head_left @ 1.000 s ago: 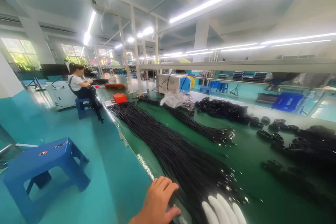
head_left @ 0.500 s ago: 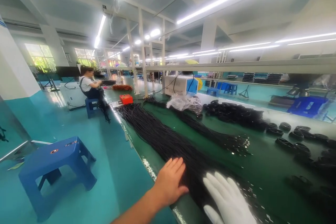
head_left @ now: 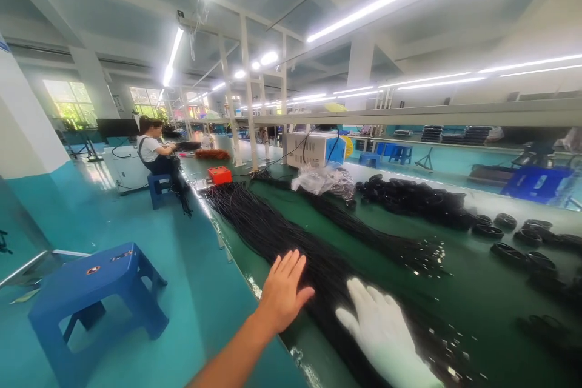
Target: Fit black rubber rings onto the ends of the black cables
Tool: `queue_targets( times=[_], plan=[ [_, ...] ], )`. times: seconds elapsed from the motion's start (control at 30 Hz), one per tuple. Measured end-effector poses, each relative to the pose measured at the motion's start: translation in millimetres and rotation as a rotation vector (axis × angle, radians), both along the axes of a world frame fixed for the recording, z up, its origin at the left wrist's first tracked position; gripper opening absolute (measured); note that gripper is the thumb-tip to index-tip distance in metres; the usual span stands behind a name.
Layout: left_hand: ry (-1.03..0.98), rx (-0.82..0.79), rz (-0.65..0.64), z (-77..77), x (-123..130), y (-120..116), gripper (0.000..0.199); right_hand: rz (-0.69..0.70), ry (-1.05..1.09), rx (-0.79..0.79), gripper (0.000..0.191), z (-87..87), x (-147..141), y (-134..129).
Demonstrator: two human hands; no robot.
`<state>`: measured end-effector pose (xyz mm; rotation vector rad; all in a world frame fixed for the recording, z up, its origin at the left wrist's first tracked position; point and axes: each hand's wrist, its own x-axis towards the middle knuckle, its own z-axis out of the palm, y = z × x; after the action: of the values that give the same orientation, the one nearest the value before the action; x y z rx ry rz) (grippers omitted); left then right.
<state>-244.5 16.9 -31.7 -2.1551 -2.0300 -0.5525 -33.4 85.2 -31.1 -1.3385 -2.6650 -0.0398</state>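
A thick bundle of long black cables [head_left: 268,224] runs lengthwise along the green-topped table, near its left edge. Bare and flat, my left hand [head_left: 282,291] rests at the left side of the bundle, fingers stretched out and thumb apart. My right hand [head_left: 379,321], in a white glove, lies over the bundle's right side with its fingers extended. Neither hand is closed around a cable. Small shiny connector ends [head_left: 448,345] show to the right of the glove. Further back lies a second, thinner cable bundle [head_left: 364,227], its bright ends fanned out.
Coiled black cables [head_left: 413,197] cover the table's right side. A clear plastic bag [head_left: 321,179], a white-and-blue machine [head_left: 313,148] and a red box [head_left: 220,175] stand further back. On the floor at left is a blue stool [head_left: 97,279]. A seated person [head_left: 154,148] works beyond.
Both hands have moved slightly forward along the bundle, the left also a little leftward. The gloved thumb is more spread. The view has shifted slightly.
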Motion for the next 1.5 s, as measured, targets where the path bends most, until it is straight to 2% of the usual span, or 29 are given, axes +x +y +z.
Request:
queue_targets(
  times=[0.13,0.23,0.37,0.43,0.53,0.67,0.77,0.8,0.87,0.97,1.03,1.1,1.2,1.3,1.4,1.5],
  plan=[
    [0.001,-0.055,-0.108,-5.9,-1,-6,0.063,0.040,-0.001,0.106,0.049,-0.8,8,-4],
    [-0.048,-0.046,-0.058,-2.8,-1,-4,0.051,-0.019,-0.017,0.142,0.050,-9.1,13,-6],
    [-0.009,-0.125,-0.075,5.4,-2,16,0.060,-0.013,0.013,0.258,0.052,-31.1,24,-11],
    [0.008,-0.158,-0.089,6.7,-2,28,0.060,-0.019,0.032,0.289,0.053,-35.4,33,-19],
    [0.017,-0.160,-0.097,4.1,3,38,0.058,-0.069,0.005,0.198,0.054,-24.4,49,-41],
    [0.029,-0.144,-0.159,-4.9,10,36,0.059,-0.185,-0.024,-0.024,0.055,4.2,70,-79],
    [0.071,-0.074,-0.135,-6.8,23,37,0.055,-0.233,0.025,-0.146,0.061,14.8,83,-105],
    [0.064,-0.050,-0.174,-5.3,32,38,0.055,-0.237,0.057,-0.178,0.064,16.1,88,-111],
    [0.027,-0.027,-0.333,0.3,59,40,0.052,-0.253,0.136,-0.197,0.060,17.7,98,-120],
    [-0.019,-0.041,-0.556,8.7,112,43,0.042,-0.343,0.256,-0.096,0.038,20.4,119,-112],
    [-0.020,-0.070,-0.575,10.2,143,48,0.039,-0.432,0.294,-0.012,0.039,20.8,136,-95],
    [0.000,-0.124,-0.552,8.3,163,53,0.042,-0.478,0.266,-0.017,0.045,18.4,149,-75],
    [0.044,-0.219,-0.575,5.1,171,58,0.053,-0.428,0.209,-0.191,0.058,13.7,163,-57],
    [0.061,-0.268,-0.586,9.9,168,60,0.051,-0.397,0.364,-0.332,0.053,17.0,183,-54],
    [0.018,-0.238,-0.538,22.4,178,69,0.040,-0.532,0.507,-0.333,0.045,27.5,221,-52],
    [-0.056,-0.246,-0.526,33.5,209,88,0.029,-0.629,0.544,-0.305,0.045,34.4,264,-48]
  ],
)
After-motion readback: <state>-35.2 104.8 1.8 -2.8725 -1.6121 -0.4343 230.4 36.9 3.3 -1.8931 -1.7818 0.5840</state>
